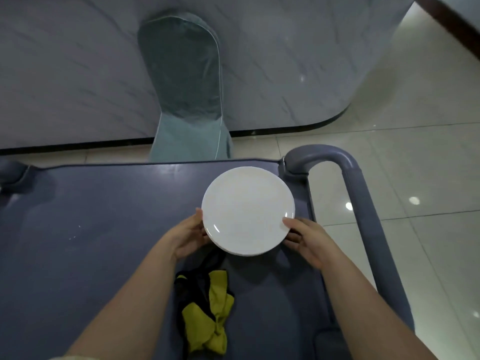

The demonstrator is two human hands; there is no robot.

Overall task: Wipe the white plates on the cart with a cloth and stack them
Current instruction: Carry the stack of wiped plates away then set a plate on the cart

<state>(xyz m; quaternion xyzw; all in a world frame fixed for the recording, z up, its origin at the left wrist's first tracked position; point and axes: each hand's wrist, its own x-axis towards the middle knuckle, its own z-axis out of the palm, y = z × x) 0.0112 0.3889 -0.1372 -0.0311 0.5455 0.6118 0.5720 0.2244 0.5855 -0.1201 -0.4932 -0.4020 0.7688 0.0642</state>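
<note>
stack of white plates over right side of grey cart top, beside cart handle; resting or lifted: cannot tell. gripped at opposite rims by left hand and right hand. yellow-and-black cloth crumpled just nearer, between forearms. beyond cart: teal-covered chair back, marble table, tiled floor.
</note>
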